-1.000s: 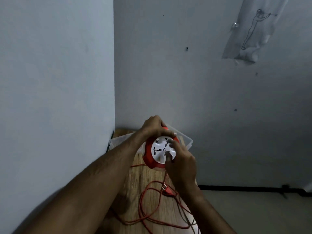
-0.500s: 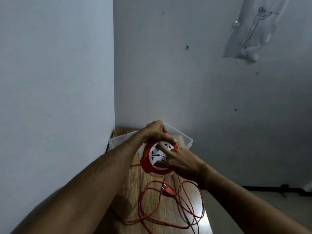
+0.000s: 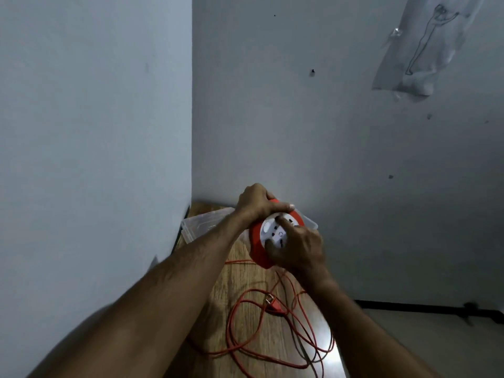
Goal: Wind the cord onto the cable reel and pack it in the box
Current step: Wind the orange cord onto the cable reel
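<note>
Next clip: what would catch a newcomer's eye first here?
The orange cable reel with its white socket face, held up at centre by the left hand gripping its top and the right hand on its face. Below it, loose orange cord loops over the wooden table.

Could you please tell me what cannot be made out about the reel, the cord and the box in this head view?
- Cable reel: far rim hidden by the left hand, right side by the right hand.
- Cord: loops cut off by the bottom edge; how much is wound is unseen.
- Box: inside hidden behind the left forearm and the reel.
- Plug: too small for its pins.
</note>
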A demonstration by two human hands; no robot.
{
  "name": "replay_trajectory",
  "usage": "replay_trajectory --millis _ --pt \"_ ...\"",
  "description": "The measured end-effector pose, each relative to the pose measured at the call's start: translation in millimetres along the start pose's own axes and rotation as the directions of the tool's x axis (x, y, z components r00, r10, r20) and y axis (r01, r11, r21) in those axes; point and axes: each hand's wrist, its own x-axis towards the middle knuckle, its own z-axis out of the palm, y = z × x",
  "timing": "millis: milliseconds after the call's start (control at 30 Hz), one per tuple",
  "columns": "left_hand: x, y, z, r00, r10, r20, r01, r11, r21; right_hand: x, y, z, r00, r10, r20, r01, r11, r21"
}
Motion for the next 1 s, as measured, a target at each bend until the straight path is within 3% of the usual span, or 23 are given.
replay_trajectory --millis 67,133,167,233,267,300,333,367,400,433,467,500,533,567,633,800,900,1000 --pt "2.7 2.7 6.9 0.999 -0.008 -0.054 0.009 1.0 0.01 -4.0 -15.4 10.5 0.926 0.375 -0.047 -0.361 0.915 0.182" --pt "3.3 2.0 14.5 0.998 -0.001 -0.065 0.005 0.998 0.058 -7.8 -32.4 21.4 0.734 0.679 -0.023 -0.619 0.682 0.389" --pt "2.5 1.5 16.5 0.998 0.013 -0.065 -0.008 0.996 0.085 -7.3 -39.3 26.6 0.601 0.798 0.036 -0.707 0.511 0.489" --pt "-0.7 1.5 20.0 0.997 0.06 -0.043 -0.054 0.989 0.135 -3.0 -46.0 32.5 0.276 0.929 0.247 -0.76 0.054 0.648" --pt "-2.2 0.5 20.6 0.996 0.082 -0.03 -0.077 0.985 0.156 -0.6 -48.0 34.2 0.181 0.909 0.376 -0.724 -0.135 0.676" --pt "-2.8 -1.2 20.4 0.995 0.099 -0.025 -0.094 0.981 0.17 -0.1 -48.8 34.9 0.16 0.872 0.462 -0.702 -0.228 0.674" --pt "-3.1 -3.3 18.1 0.995 0.101 -0.027 -0.095 0.981 0.171 -1.1 -48.5 33.9 0.201 0.849 0.489 -0.716 -0.213 0.665" --pt "-2.5 -6.1 14.2 0.997 0.076 -0.03 -0.07 0.985 0.157 -4.0 -47.7 31.6 0.29 0.844 0.451 -0.75 -0.092 0.655" --pt "-1.1 -9.1 8.9 0.999 0.03 -0.028 -0.026 0.992 0.127 -9.2 -45.9 27.5 0.435 0.83 0.35 -0.766 0.137 0.628" --pt "0.8 -12.8 2.6 1.0 -0.022 -0.018 0.023 0.996 0.087 -16.2 -41.9 22.8 0.62 0.761 0.192 -0.709 0.438 0.552" --pt "2.7 -15.8 -3.5 0.998 -0.063 0.003 0.063 0.997 0.053 -24.2 -35.4 17.4 0.803 0.595 0.042 -0.556 0.721 0.412" --pt "4.3 -17.3 -8.3 0.996 -0.078 0.038 0.076 0.996 0.041 -29.1 -27.5 11.7 0.936 0.351 -0.026 -0.333 0.906 0.26" --pt "4.7 -17.9 -11.9 0.994 -0.074 0.077 0.07 0.996 0.049 -32.0 -19.9 6.6 0.995 0.102 -0.002 -0.101 0.986 0.13" --pt "4.4 -17.1 -14.1 0.992 -0.063 0.112 0.056 0.997 0.061 -33.0 -13.4 2.2 0.99 -0.105 0.09 0.102 0.994 0.037" --pt "4.4 -13.8 -13.8 0.985 -0.049 0.163 0.039 0.997 0.065 -30.5 -5.2 -4.9 0.911 -0.286 0.297 0.31 0.95 -0.037" --pt "6.4 -9.8 -10.1 0.969 -0.04 0.242 0.02 0.996 0.084 -13.8 8.7 -16.2 0.8 -0.352 0.486 0.408 0.913 -0.01" --pt "6.0 -11.1 -8.1 0.952 -0.048 0.303 0.032 0.998 0.059 -2.0 11.8 -26.3 0.722 -0.444 0.53 0.514 0.858 0.018" --pt "4.5 -9.3 -6.5 0.953 -0.045 0.301 0.031 0.998 0.049 4.2 11.9 -27.5 0.68 -0.493 0.543 0.634 0.767 -0.098"
